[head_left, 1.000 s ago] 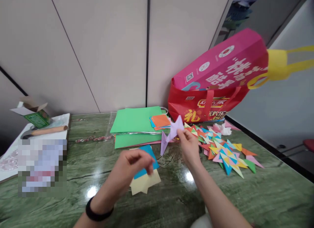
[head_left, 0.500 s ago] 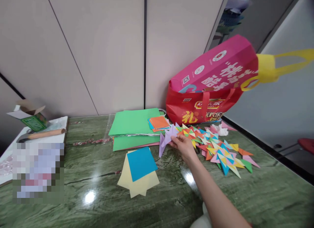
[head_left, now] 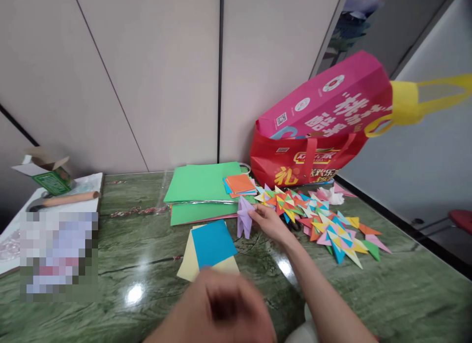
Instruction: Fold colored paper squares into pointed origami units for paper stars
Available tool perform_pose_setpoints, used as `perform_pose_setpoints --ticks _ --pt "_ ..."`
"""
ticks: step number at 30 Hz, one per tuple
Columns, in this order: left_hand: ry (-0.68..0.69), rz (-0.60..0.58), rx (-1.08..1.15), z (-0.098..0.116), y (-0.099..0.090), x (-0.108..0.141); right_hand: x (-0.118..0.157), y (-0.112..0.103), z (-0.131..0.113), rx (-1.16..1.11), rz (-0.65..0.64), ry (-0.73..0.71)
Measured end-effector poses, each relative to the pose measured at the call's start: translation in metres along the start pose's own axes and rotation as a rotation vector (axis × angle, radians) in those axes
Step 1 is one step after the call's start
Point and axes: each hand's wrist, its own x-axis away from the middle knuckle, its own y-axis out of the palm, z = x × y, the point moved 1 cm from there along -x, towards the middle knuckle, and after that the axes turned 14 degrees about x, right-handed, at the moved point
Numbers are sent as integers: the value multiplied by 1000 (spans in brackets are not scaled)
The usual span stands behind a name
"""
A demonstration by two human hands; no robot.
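Note:
My right hand pinches a folded purple paper piece at its right side, just in front of the green paper stack. Blurred by motion, my left hand is low in the middle with its fingers curled; whether anything is inside them cannot be made out. Behind it lie a blue square sheet and pale yellow sheets, partly covered by the hand. Right of my right hand spreads a pile of colourful folded paper stars. Small orange squares rest on the green stack.
A red bag with a pink bag leans at the back right. On the left, a white board holds a wooden-handled tool and an open green box. The tabletop is green marble.
My left hand has come into view from below. The purple piece in my right hand has turned more upright and moved slightly left and down.

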Motion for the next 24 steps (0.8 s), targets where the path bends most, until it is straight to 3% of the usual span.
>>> perform_pose_setpoints --ticks 1,3,4,5,9,12,17,19,24 --pt "117 160 -79 12 -9 -8 0 1 -1 -15 1 -17" --pt "524 769 -548 33 -33 -19 2 3 -6 -71 -15 -53" --pt "609 918 -686 39 -43 -24 5 4 -10 -107 -42 -68" --pt "631 970 -740 43 -52 -28 7 6 -13 -136 -79 -83" --pt "460 886 -615 43 -63 -32 21 16 -25 -133 -187 -74" --pt "424 863 -542 40 -58 -30 29 25 -32 -168 -285 -54" --pt "357 797 -455 38 -63 -32 35 33 -43 -203 -339 -85" --pt "404 787 -390 40 -65 -31 33 32 -42 -244 -289 -85" --pt "422 769 -105 48 -60 -30 18 24 -24 -158 28 2"
